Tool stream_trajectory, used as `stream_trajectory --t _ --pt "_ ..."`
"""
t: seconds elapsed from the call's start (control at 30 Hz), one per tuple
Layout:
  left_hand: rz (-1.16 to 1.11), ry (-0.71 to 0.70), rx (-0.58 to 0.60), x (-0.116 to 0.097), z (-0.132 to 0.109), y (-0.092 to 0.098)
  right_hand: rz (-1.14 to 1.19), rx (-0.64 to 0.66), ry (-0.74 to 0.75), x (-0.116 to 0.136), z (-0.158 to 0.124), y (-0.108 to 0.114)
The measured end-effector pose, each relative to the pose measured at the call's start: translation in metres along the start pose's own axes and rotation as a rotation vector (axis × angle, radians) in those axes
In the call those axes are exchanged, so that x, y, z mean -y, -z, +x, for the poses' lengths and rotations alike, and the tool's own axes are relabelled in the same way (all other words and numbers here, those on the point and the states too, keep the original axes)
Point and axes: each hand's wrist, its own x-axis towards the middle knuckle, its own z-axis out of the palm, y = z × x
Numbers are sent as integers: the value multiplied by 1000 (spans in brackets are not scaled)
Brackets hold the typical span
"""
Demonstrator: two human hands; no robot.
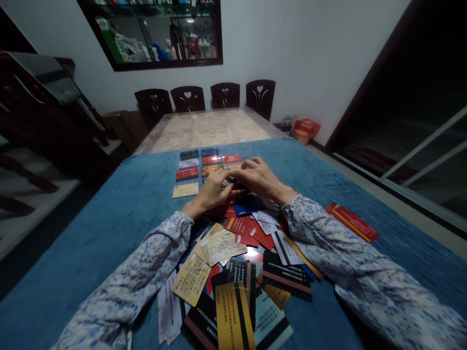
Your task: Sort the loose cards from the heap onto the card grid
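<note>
My left hand (212, 190) and my right hand (261, 179) meet over the near end of the sorted cards, fingers bent inward around a small group of plastic cards partly hidden between them. Just beyond my fingers lie small stacks in rows: a red stack (187, 173), a black stack (189, 155), a blue stack (209, 152) and an orange stack (211, 170). A cream card stack (185, 190) sits left of my left hand. Below my wrists spreads a loose heap of overlapping cards, with a gold card (234, 316) and a black card (287, 274) on top.
A blue cloth (120, 209) covers the near part of the long table (215, 127). Several red cards (353, 222) lie apart, beyond my right forearm. Dark chairs (188, 98) stand at the far end, and a red bag (306, 129) is on the floor.
</note>
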Motion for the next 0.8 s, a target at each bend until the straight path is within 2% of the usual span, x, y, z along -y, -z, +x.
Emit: stream_trajectory --t 0.33,0.8 --pt "2 36 62 7 -2 -4 27 15 -76 2 -4 -13" --pt "149 58 99 12 -6 2 55 156 -144 -4 -13 -3"
